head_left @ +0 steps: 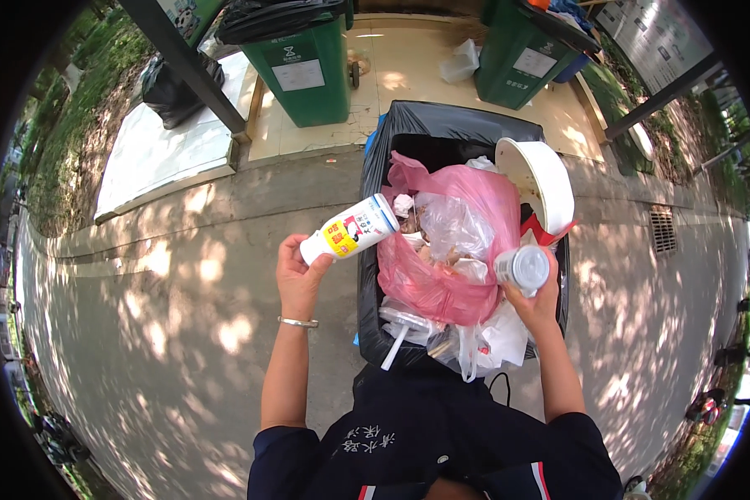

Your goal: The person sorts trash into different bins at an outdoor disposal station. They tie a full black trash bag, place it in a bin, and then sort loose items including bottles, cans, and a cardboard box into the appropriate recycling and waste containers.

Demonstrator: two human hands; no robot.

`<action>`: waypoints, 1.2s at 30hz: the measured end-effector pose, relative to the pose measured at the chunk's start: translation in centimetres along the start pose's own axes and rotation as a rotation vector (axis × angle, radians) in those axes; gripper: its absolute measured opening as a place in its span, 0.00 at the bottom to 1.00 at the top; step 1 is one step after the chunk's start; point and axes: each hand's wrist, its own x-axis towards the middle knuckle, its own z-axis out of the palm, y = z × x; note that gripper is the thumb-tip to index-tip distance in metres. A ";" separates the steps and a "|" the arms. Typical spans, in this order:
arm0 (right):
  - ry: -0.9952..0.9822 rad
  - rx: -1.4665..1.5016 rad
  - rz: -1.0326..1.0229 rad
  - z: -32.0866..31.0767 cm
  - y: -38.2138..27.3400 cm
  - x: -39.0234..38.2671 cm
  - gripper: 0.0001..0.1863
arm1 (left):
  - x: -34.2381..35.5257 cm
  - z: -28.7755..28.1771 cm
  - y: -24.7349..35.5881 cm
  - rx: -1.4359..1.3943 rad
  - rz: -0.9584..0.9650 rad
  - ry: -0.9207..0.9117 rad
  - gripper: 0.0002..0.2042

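Observation:
My left hand grips a white plastic bottle with a yellow and red label and a blue band at one end. The bottle is tilted over the left edge of a bin lined with a black bag. Over the bin's right side, my right hand is closed around a small white container, its pale round end facing up. Between my hands, an open pink plastic bag full of crumpled waste lies in the bin. A white tub leans at the far right corner.
Two green wheeled bins stand ahead on tan paving. A stuffed black bag sits on a pale slab at far left. Metal posts flank the paving. A drain grate is set at the right.

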 end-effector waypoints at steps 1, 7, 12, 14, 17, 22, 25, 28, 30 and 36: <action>0.000 0.033 0.059 0.8 0.1 0.6 0.34 | -0.5 -0.3 -0.4 0.001 0.004 0.007 0.19; -0.207 -0.202 -0.216 5.3 -0.2 2.7 0.33 | -3.0 -0.6 -2.3 -0.218 -0.217 0.253 0.16; -0.204 -0.127 -0.319 3.4 -0.5 2.9 0.36 | -7.6 -2.8 -2.8 -0.323 -0.327 0.281 0.15; -0.185 -0.233 -0.417 1.5 -0.7 2.4 0.38 | -9.4 -3.1 -2.8 -0.360 -0.368 0.325 0.16; -0.390 -0.245 -0.197 -0.9 1.8 1.8 0.37 | -11.2 -2.0 -2.7 -0.431 -0.339 0.325 0.17; -0.192 0.433 0.175 -9.0 4.6 0.5 0.28 | -11.7 4.5 -2.3 -0.525 -0.223 0.332 0.17; -0.149 0.629 0.390 -15.5 10.5 -0.7 0.22 | -11.6 8.9 -1.7 -0.517 -0.082 0.300 0.16; 0.030 0.675 0.552 -22.1 19.7 -4.9 0.20 | -11.3 16.9 -1.1 -0.564 0.023 0.289 0.15; 0.137 0.751 0.750 -25.5 24.1 -8.2 0.19 | -11.0 21.5 -0.9 -0.599 0.052 0.261 0.15; 0.332 0.712 0.974 -32.7 32.9 -13.7 0.17 | -9.3 31.7 -1.1 -0.596 0.040 0.298 0.16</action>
